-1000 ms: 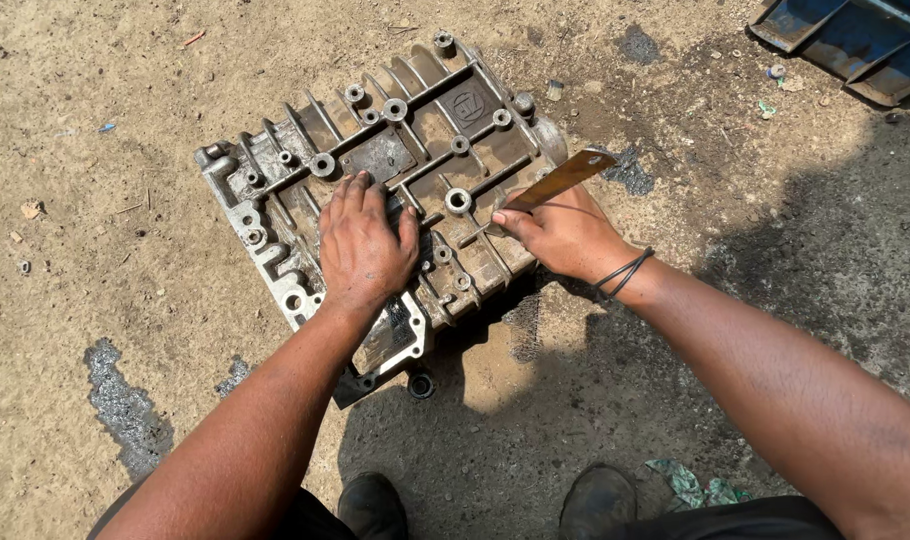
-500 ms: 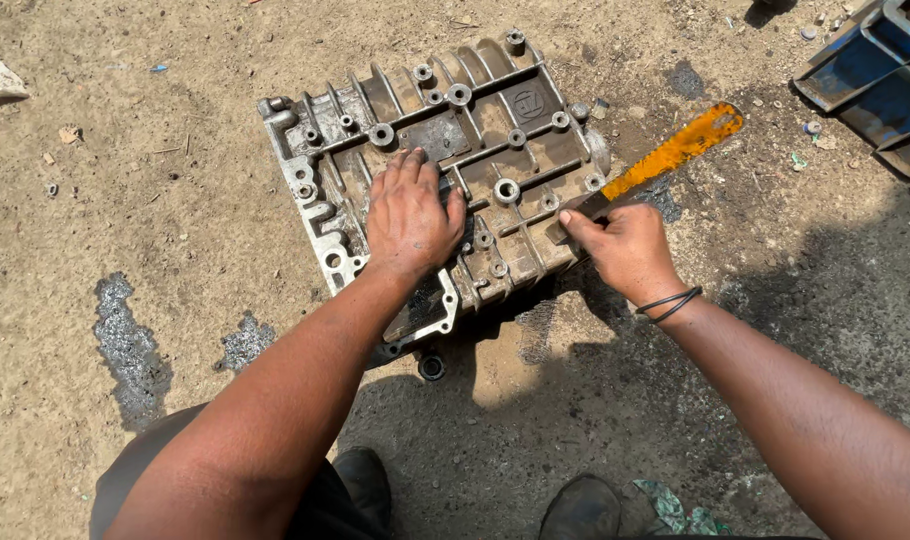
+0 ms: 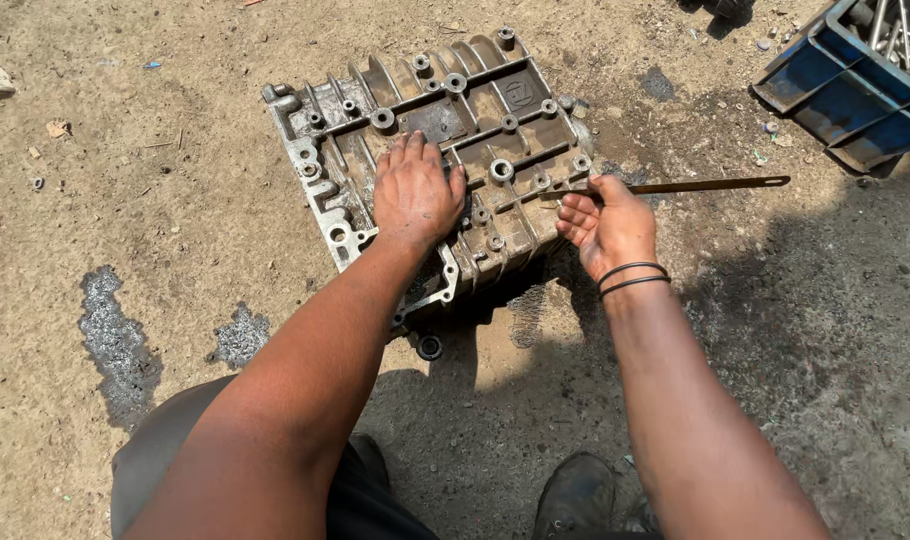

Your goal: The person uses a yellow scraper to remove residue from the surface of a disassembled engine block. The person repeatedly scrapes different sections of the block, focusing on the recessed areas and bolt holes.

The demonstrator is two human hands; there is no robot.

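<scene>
No packages, signs or screens anywhere in view. Only one mark akin to a label: a small round emblem (image 3: 520, 93) cast into the grey metal housing (image 3: 355, 130), in a rectangular recess near its upper right corner, the same dull grey as the surrounding metal. Too small and worn for further detail.

Sandy ground (image 3: 175, 200); a ribbed metal casing (image 3: 495, 110) on it; blue crate (image 3: 855, 100); perhaps oil stains (image 3: 115, 330).
</scene>
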